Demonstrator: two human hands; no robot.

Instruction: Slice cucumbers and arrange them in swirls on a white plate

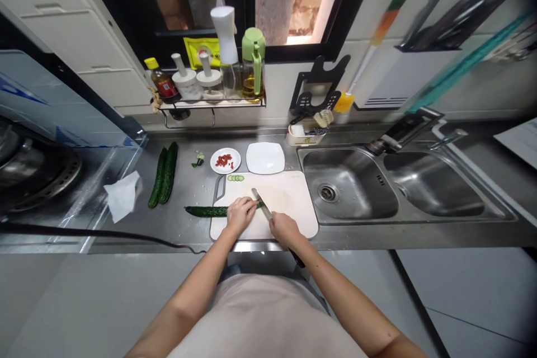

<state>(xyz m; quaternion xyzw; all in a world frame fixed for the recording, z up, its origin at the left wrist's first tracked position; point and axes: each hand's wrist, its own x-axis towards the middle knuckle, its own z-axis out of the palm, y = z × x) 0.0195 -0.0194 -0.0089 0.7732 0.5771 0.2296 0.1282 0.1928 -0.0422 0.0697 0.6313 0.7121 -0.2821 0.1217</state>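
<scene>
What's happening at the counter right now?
The left hand steadies a cucumber on the white cutting board, while the right hand holds a knife at its end. A few slices lie near the board's far edge. Behind it sit a round plate of red pieces and a bare square plate.

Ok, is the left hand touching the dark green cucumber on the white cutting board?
Touching. The head view shows the left hand closed over the dark green cucumber, which emerges on both sides.
</scene>
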